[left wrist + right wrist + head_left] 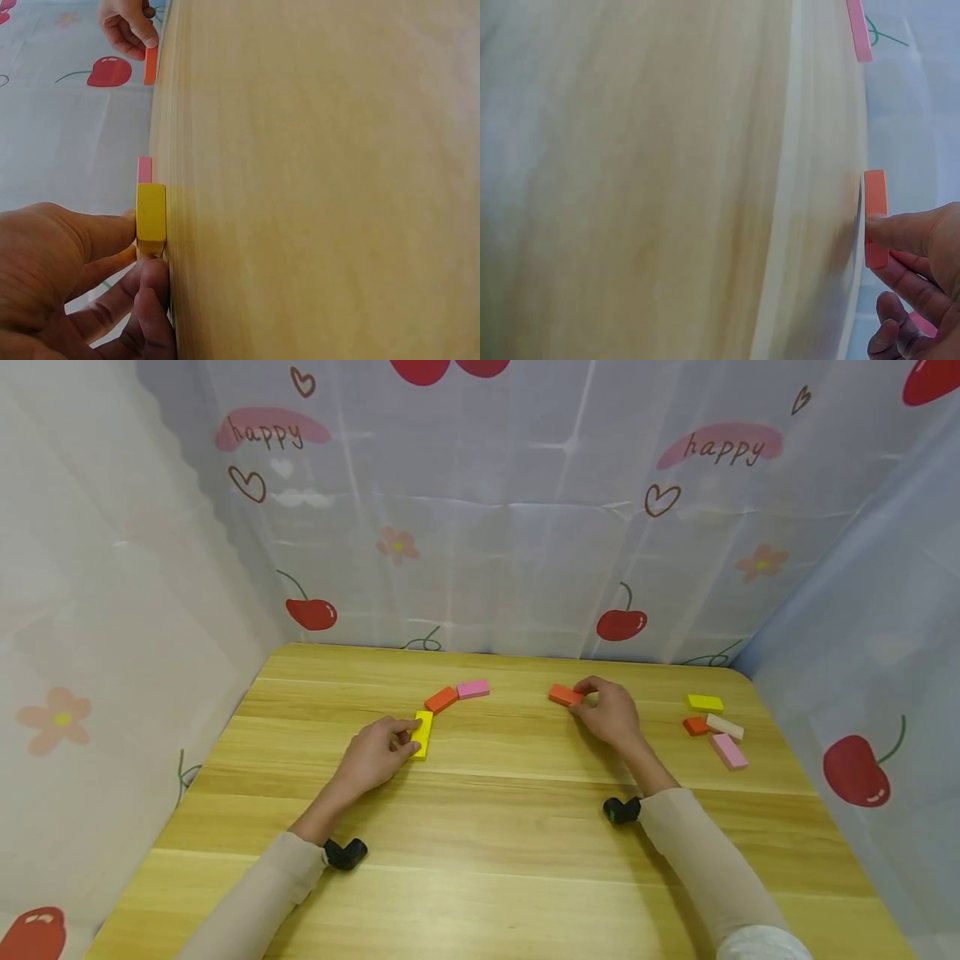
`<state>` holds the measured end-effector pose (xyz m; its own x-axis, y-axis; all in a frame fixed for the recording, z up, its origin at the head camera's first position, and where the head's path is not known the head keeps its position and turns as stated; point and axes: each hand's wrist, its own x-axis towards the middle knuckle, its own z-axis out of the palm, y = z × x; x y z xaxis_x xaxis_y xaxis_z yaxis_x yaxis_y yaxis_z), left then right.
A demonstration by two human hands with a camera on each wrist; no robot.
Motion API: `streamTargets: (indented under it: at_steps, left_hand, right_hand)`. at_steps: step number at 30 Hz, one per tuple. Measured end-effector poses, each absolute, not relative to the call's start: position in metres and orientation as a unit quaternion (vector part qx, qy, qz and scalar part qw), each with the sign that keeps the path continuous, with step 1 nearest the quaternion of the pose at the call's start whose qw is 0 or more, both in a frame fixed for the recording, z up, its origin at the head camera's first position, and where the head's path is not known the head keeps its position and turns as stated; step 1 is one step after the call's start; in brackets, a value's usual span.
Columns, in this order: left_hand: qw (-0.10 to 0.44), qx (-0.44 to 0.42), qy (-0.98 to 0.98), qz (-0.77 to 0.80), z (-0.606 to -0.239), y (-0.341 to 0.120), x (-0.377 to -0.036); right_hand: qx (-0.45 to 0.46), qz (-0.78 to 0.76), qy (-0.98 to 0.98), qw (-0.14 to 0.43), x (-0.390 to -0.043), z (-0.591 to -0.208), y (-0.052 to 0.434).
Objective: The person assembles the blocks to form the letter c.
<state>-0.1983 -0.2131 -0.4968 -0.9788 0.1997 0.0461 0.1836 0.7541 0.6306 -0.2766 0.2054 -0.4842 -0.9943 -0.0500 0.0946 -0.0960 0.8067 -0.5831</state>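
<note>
Left hand (pixel 372 753) pinches yellow block (pixel 423 734); right hand (pixel 609 711) orange block (pixel 565 695)

**Two blocks under the fingers**

Yellow block (pixel 422 734) lies flat on the wooden surface (pixel 480 860), a small glossy rectangle, long axis running away from the person, just left of centre. Fingers (pixel 401 731) pinch its near side. Over to the right, the orange block (pixel 564 695) lies flat too, slightly angled, fingers (pixel 588 689) touching its right end.
</note>
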Motion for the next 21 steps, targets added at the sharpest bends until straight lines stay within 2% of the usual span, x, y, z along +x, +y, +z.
streamTargets:
  at_steps: [21]
  left_hand:
    - [0.014, 0.099, 0.937, 0.334, -0.495, -0.212, -0.197]
  right_hand:
    - [0.071, 0.299, -0.951, 0.030, -0.280, -0.481, 0.178]
